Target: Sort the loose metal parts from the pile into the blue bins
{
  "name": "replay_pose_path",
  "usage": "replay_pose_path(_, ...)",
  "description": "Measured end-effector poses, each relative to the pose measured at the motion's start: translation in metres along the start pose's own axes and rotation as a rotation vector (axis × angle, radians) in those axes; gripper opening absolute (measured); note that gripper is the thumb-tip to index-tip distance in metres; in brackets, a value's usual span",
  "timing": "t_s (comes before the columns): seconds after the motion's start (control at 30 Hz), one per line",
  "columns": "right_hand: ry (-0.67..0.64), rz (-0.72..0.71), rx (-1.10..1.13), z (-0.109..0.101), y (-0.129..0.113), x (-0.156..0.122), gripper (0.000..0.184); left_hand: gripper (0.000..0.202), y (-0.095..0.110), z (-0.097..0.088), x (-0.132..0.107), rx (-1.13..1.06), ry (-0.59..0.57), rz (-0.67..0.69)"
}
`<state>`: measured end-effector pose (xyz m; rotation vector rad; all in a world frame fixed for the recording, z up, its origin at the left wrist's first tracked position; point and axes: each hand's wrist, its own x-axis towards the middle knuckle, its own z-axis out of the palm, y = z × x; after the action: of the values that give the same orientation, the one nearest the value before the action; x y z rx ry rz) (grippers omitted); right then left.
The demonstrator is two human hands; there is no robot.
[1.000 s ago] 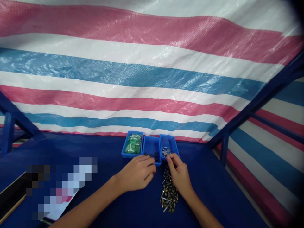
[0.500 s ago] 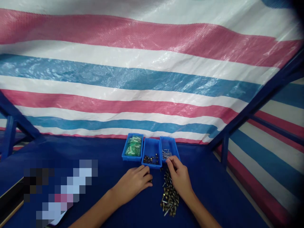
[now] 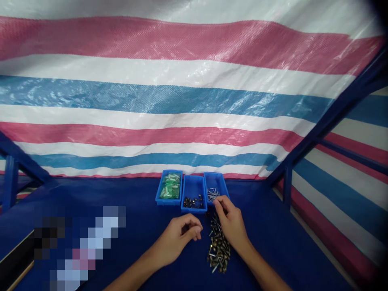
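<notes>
Fingers (image 3: pixel 220 205) of the right hand (image 3: pixel 230 224) pinch together over a loose pile of brass-headed screws (image 3: pixel 218 247), their catch too small to tell; the left hand's (image 3: pixel 178 238) curl loosely, perhaps empty. The pile lies on the blue counter (image 3: pixel 273 238) just below a blue plastic bin (image 3: pixel 216 180), so a careless wrist could scatter it.

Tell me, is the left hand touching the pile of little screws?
Apart. The head view shows the left hand stopping short of the pile of little screws, with blue cloth showing between them.
</notes>
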<state>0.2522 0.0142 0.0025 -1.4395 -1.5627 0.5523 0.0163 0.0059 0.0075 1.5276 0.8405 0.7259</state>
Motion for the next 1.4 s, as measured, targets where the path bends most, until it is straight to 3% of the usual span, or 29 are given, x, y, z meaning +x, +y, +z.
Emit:
replay_pose_path(0.3, -0.007, 0.014, 0.022, 0.0, -0.001, 0.001, 0.041, 0.046, -0.003, -0.004, 0.007, -0.41, -0.091, -0.029)
replay_pose_path(0.37, -0.011, 0.024, 0.025, 0.0, 0.0, 0.001, 0.04, 0.042, -0.003, -0.006, 0.005, -0.342, -0.048, -0.016)
replay_pose_path(0.5, -0.01, 0.028, 0.02, 0.0, 0.0, 0.001, 0.04, 0.028, 0.0, -0.007, 0.0, 0.057, 0.163, 0.083)
replay_pose_path(0.57, -0.008, 0.021, 0.015, 0.0, 0.001, 0.001, 0.041, 0.029, 0.001, -0.006, -0.002, 0.092, 0.206, 0.112)
replay_pose_path(0.83, -0.017, 0.011, 0.023, 0.001, 0.003, 0.001, 0.042, 0.043, -0.005, -0.008, 0.005, -0.291, 0.119, -0.064)
replay_pose_path(1.03, -0.017, 0.003, 0.015, 0.0, 0.0, 0.0, 0.038, 0.045, 0.008, -0.008, 0.001, -0.544, 0.004, -0.16)
replay_pose_path(1.27, -0.028, 0.002, 0.004, 0.0, 0.001, 0.0, 0.036, 0.045, 0.016, -0.01, 0.0, -0.849, -0.113, -0.136)
replay_pose_path(1.4, -0.04, 0.008, 0.004, 0.0, 0.001, 0.0, 0.037, 0.047, 0.016, -0.01, 0.0, -0.808, -0.122, -0.11)
